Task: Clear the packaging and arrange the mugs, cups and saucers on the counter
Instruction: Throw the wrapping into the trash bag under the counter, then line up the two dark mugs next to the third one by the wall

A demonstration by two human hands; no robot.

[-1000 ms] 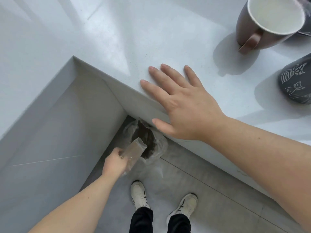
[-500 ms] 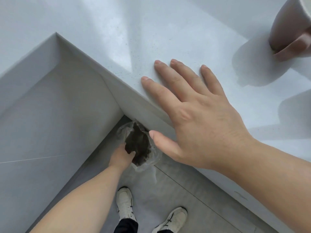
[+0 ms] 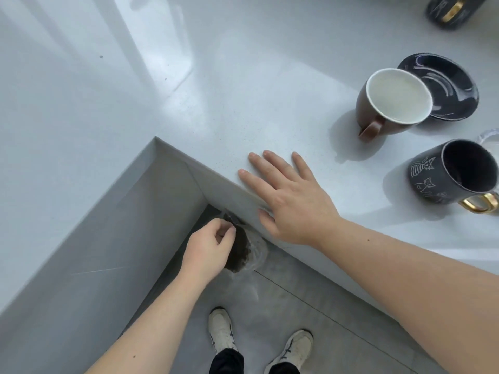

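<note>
My left hand (image 3: 208, 249) hovers over a small bin lined with a clear bag (image 3: 244, 256), which stands on the floor in the counter's inner corner. Its fingers are curled in, and I see nothing in them. My right hand (image 3: 291, 201) lies flat, fingers spread, on the edge of the white counter (image 3: 243, 90). To the right stand a brown mug with a white inside (image 3: 391, 103), a dark saucer (image 3: 451, 85) behind it, and a dark cat-pattern mug with a gold handle (image 3: 453, 176). Another dark mug with gold (image 3: 453, 9) is cut off at the top right.
A bit of clear plastic (image 3: 490, 134) shows at the right edge behind the cat mug. The L-shaped counter wraps around me, its grey cabinet fronts (image 3: 121, 252) at left. My feet in white shoes (image 3: 221, 330) stand on the grey tiled floor.
A second ago my left hand held a clear plastic wrapper over the bin, then dipped into it. Now it has risen without the wrapper. My view has lifted, showing more mugs.
</note>
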